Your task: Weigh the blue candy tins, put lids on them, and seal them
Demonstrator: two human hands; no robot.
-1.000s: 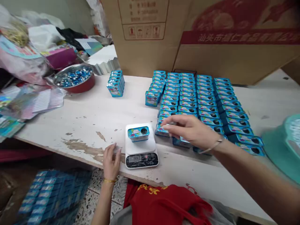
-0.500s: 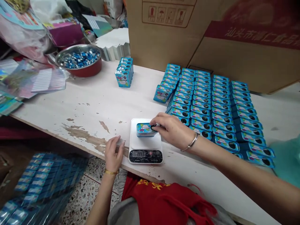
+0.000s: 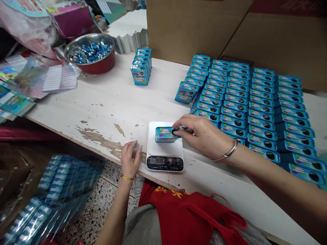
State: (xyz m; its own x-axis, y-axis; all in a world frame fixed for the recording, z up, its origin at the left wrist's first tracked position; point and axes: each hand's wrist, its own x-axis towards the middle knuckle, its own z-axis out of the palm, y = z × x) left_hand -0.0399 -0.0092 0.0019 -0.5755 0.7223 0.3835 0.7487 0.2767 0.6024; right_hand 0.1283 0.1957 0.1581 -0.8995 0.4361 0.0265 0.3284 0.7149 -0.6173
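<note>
A small blue candy tin (image 3: 163,133) with a round hole at its right end stands upright on a white kitchen scale (image 3: 151,149). My right hand (image 3: 204,134) reaches in from the right, thumb and forefinger closed together at the hole's rim. Whatever lies between those fingertips is hidden. My left hand (image 3: 129,160) rests at the table edge just left of the scale, thumb and fingers apart, with nothing in it. On the scale's black panel, the lit digits (image 3: 157,160) are too blurred to read surely.
Rows of blue tins (image 3: 235,109) with open holes cover the table's right side. Several tins topped with white pieces (image 3: 140,68) stand farther back. A bowl of blue and silver caps (image 3: 103,63) sits left. A cardboard carton (image 3: 194,30) borders the back; packed tins (image 3: 63,177) lie below left.
The whole view has shifted, so the table appears higher and slightly to the right. Both hands keep nearly the same places beside the scale, and the tin stays on it.
</note>
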